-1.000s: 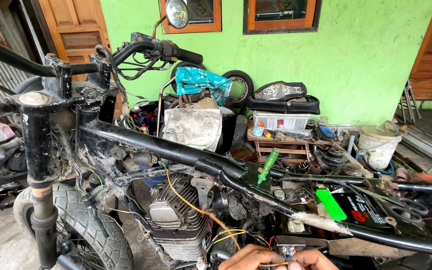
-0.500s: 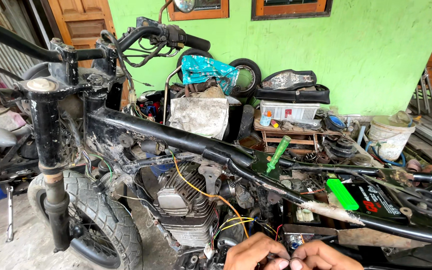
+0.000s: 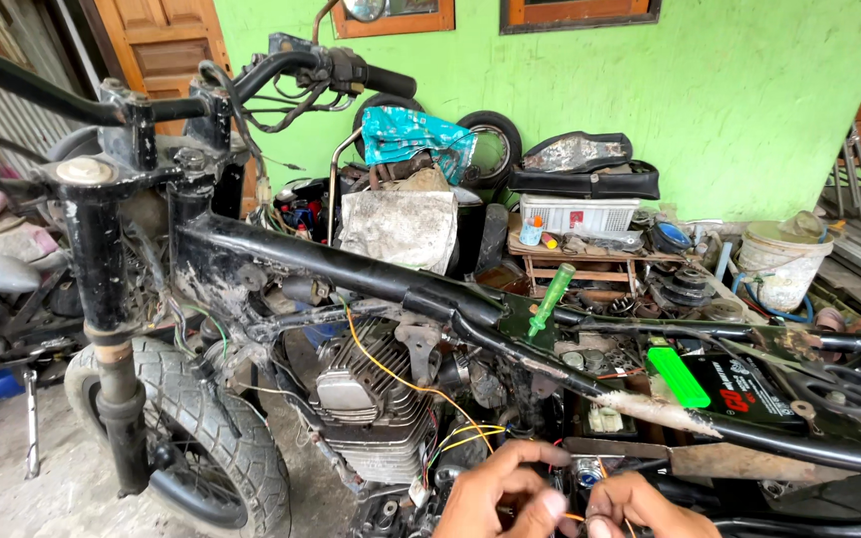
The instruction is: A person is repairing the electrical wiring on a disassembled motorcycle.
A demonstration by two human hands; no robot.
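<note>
The thin orange wire (image 3: 575, 516) between the fingertips is at risk of snapping or of pulling loose from its joint, since it is fine and the grip on it is short; a sharp tug from either side would be enough. A second risk lies in the loose yellow and orange leads (image 3: 421, 389) that hang down across the engine (image 3: 366, 399): they run close to the hands and could be snagged by a knuckle. The scissors (image 3: 829, 384) and the green lighter (image 3: 678, 376) rest loosely on the black battery (image 3: 749, 384) and could be knocked off the frame tube (image 3: 351, 269). The left hand (image 3: 500, 493) is curled nearly closed, thumb and forefinger pinching the wire end. The right hand (image 3: 645, 508) is likewise closed to a pinch on the same wire. The wire lies directly between the two hands, low at the bottom edge of the view, below the frame rail and just beside the engine; its far end is hidden.
</note>
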